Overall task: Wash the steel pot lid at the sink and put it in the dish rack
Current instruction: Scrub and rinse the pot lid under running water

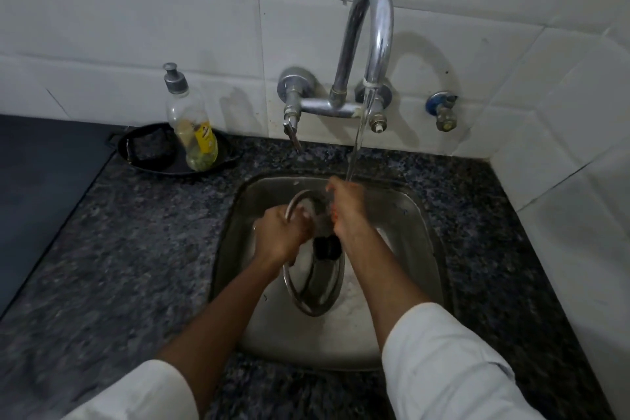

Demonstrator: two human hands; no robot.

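- White sleeves [443, 361] fill the bottom of the head view at 5 and 7 o'clock, with two bare forearms reaching up into a steel sink [422, 215] set in a dark speckled counter [136, 249].
- Steel pot lid [313, 283] sits at the centre of the view, held on edge inside the sink, its black knob [327, 247] facing right.
- Left hand [278, 235] is closed around the lid's rim at about 10 o'clock on the lid.
- Right hand [344, 208] presses against the lid's upper face beside the knob; whether it holds a scrubber cannot be told (that patch is blurred).
- Water stream [356, 147] falls from the curved tap [371, 37] at 12 o'clock and lands by the right hand.
- A soap bottle [192, 126] stands in a black pan [153, 153] at 10 o'clock.
- No dish rack is visible.
- Judgement: this is the rinse-and-rub step. Doing it well likely means turning the lid by its rim so every part passes under the stream, keeping a firm hold since wet steel slips.
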